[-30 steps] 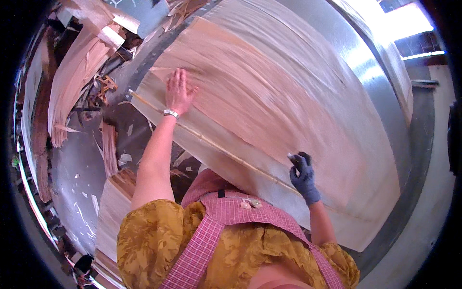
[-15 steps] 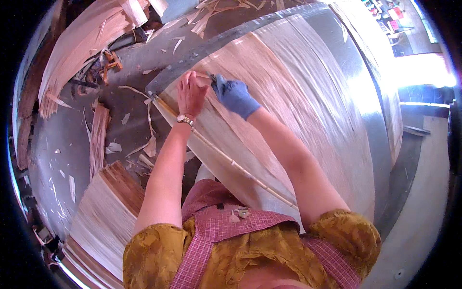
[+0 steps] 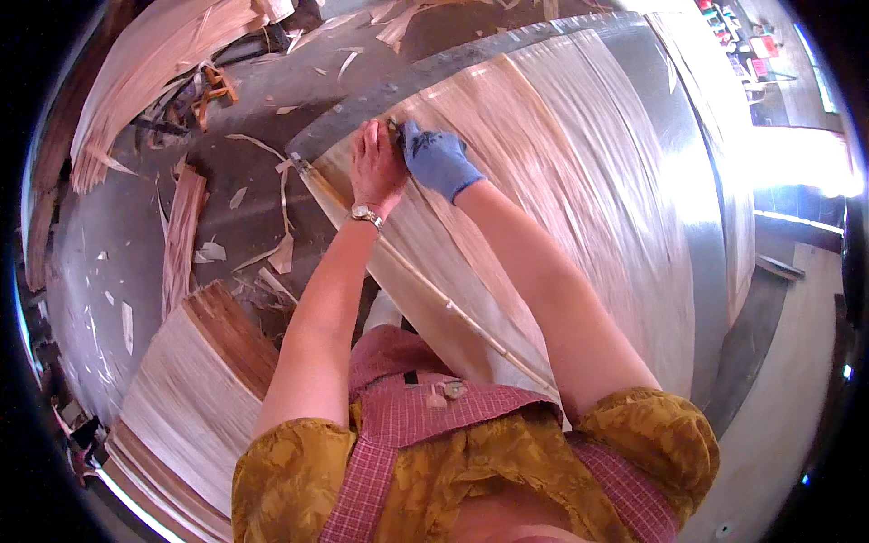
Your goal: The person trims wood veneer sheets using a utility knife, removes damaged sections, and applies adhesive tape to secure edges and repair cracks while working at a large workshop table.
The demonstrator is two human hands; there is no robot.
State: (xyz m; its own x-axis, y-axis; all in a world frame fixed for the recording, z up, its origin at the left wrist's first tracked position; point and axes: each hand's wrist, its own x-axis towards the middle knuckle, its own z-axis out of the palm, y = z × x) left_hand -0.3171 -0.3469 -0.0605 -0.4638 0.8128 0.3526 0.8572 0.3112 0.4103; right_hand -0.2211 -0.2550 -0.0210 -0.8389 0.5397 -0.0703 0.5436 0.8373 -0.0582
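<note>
Wide, thin sheets of pale wood veneer (image 3: 579,226) lie layered on a metal-edged worktable. My left hand (image 3: 378,167), bare and with a watch at the wrist, rests on the veneer near the far left corner, its fingers stretched out. Close beside it, my right hand (image 3: 439,163) wears a blue glove and is closed on a small dark tool (image 3: 394,128). The tool's tip lies between the two hands; most of it is hidden in the glove. A thin, jointed stick (image 3: 453,308) runs along the veneer's near left edge, passing under my left forearm.
Veneer offcuts and strips (image 3: 186,231) litter the floor on the left. Stacked veneer (image 3: 195,371) stands at lower left, with more sheets (image 3: 149,81) at upper left near an orange object (image 3: 213,93). A pale board (image 3: 787,362) lies at right.
My left hand has moved right, nearer the gloved hand, and its fingers lie flatter on the veneer. My right hand has shifted slightly, still gripping the tool. The view has also shifted a little.
</note>
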